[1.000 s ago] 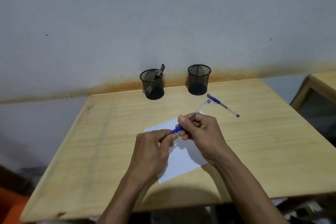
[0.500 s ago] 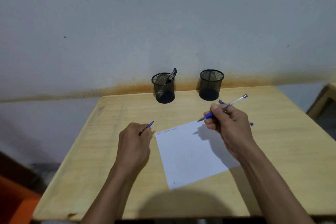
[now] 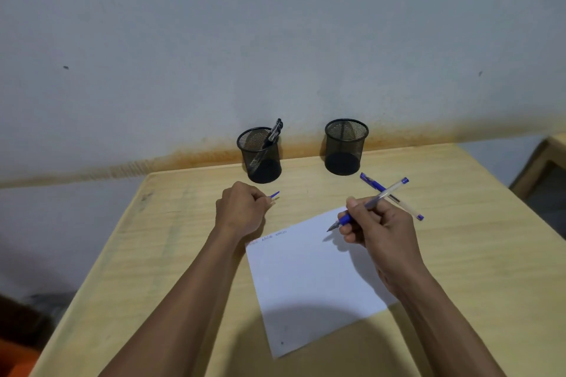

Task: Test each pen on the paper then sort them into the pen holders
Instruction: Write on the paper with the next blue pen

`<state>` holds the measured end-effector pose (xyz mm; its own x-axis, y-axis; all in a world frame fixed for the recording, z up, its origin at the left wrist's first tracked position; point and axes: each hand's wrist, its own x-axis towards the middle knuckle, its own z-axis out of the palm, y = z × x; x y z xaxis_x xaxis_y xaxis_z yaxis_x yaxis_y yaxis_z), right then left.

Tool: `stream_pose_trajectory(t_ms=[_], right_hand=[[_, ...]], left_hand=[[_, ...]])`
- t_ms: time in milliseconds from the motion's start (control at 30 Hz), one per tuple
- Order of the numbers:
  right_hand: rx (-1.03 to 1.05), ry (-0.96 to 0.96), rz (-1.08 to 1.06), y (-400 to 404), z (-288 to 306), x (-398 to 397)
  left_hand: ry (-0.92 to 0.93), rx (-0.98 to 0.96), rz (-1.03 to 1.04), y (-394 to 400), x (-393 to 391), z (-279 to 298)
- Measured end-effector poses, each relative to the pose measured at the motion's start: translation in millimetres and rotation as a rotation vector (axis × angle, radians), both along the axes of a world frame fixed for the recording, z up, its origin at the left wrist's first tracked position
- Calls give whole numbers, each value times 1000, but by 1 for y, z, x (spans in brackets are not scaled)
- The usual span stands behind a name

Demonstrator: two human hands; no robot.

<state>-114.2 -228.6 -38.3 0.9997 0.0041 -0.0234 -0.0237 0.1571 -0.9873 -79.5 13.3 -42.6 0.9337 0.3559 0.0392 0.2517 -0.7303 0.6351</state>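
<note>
Head view of a pale wooden table (image 3: 459, 269) set against a grey wall (image 3: 275, 40). Two black wire-mesh cylindrical pen holders stand at the far edge: the left holder (image 3: 260, 159) contains one dark pen (image 3: 273, 133) leaning on its right rim; the right holder (image 3: 345, 147) shows no pen inside. Three pens are visible in all. One white sheet of paper (image 3: 306, 278) lies tilted at the table's centre, with a short line of blue scribbles (image 3: 269, 237) along its upper left edge.

The right hand (image 3: 379, 232) grasps a clear-barrelled pen with blue grip (image 3: 372, 203) in a writing hold, uncapped, its metal tip pointing down and left, just above the paper's upper right corner; whether the tip touches the sheet cannot be told. The barrel's blue end rises up and right beyond the knuckles.

The left hand (image 3: 240, 211) is clenched into a loose fist left of the paper, just in front of the left holder, pinching a small blue pen cap (image 3: 274, 195) whose end projects from the fingertips.

A second clear pen with blue cap (image 3: 372, 182) lies on the table beyond the right hand, crossed in view by the held pen, near the right holder.
</note>
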Motion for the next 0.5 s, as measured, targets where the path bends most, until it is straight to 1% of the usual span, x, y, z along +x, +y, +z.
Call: stream_pose_trajectory(t_ms=[100, 200, 400, 500], right_hand=[[-4, 9, -5, 1, -3, 2], [-18, 11, -1, 0, -5, 3], [-29, 25, 2, 1, -6, 5], [-36, 41, -1, 2, -4, 3]], left_hand=[[74, 1, 13, 2, 10, -4], [83, -15, 24, 4, 16, -6], [57, -52, 90, 4, 18, -9], [-25, -101, 78, 5, 11, -9]])
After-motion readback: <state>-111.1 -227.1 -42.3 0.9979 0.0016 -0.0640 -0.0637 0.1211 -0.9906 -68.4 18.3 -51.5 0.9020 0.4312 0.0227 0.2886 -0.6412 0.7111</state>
